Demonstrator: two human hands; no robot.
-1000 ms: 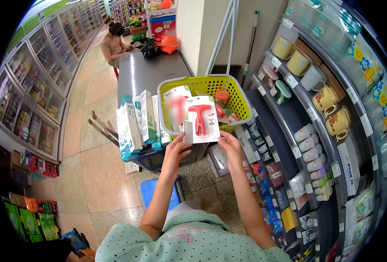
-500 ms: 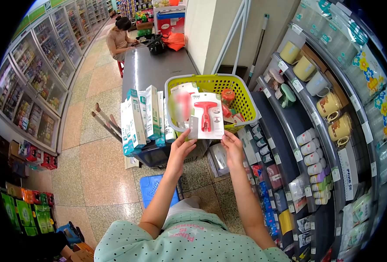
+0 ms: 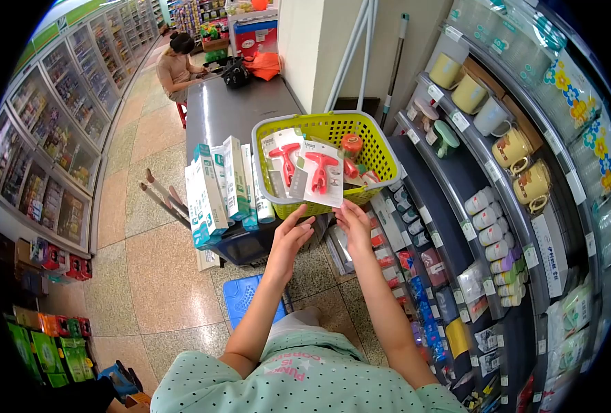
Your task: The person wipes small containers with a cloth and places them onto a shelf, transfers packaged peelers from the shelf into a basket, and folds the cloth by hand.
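Rear pack (image 3: 283, 160) is being contained in the basket (image 3: 381, 157); front pack (image 3: 320, 172), unreleased, is being pinched above it by the right hand (image 3: 353, 226). Left hand (image 3: 290, 242) is being held loosely spread.

Bright, even indoor light, apparently from overhead. A white streak of glare runs along the grey counter (image 3: 250, 103), and a pale sheen lies on the floor tiles (image 3: 171, 268). Deep shade fills the recesses of the shelves (image 3: 457, 186). Wide-angle distortion bows these and the glass doors (image 3: 57, 103); black vignetting rounds the corners. The right-hand red tool (image 3: 321, 168) appears sharp, nearby fine print illegible.
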